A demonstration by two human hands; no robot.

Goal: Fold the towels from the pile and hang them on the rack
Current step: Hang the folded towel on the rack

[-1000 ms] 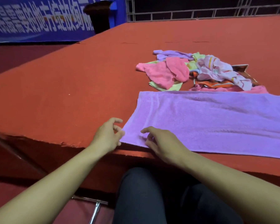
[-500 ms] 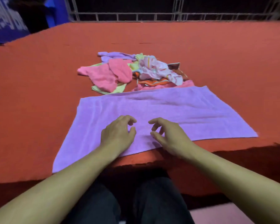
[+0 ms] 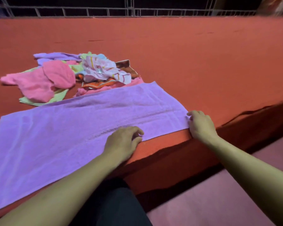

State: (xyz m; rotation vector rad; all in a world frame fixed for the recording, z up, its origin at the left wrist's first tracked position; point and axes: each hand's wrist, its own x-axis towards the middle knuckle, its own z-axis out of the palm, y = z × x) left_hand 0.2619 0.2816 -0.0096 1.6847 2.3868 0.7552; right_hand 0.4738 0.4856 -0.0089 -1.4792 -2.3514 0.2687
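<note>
Towel: big lilac terry-cloth towel (image 3: 82, 132) spread flat on the red cloth-covered surface (image 3: 203, 62), its long side running along the near edge and slanting up to the right.
Right hand: right hand (image 3: 200, 125) sits at the towel's right short edge, near the front corner — fingers (image 3: 190, 113) curled onto the hem, looks like a pinch, though the exact grip is hard to make out.
Left hand: left hand (image 3: 123, 141) rests palm-down on the towel's near edge, fingers loosely bent and slightly spread, pressing the cloth, not gripping it.
Pile: jumbled heap of small pink, green, lilac, orange and striped white towels (image 3: 69, 75) just behind the lilac one — its far edge overlaps the heap's front.
Around: grey metal railing (image 3: 104, 11) beyond the surface's far side; dark trouser leg (image 3: 118, 207) below the near edge; pinkish floor (image 3: 211, 201) to the right.
</note>
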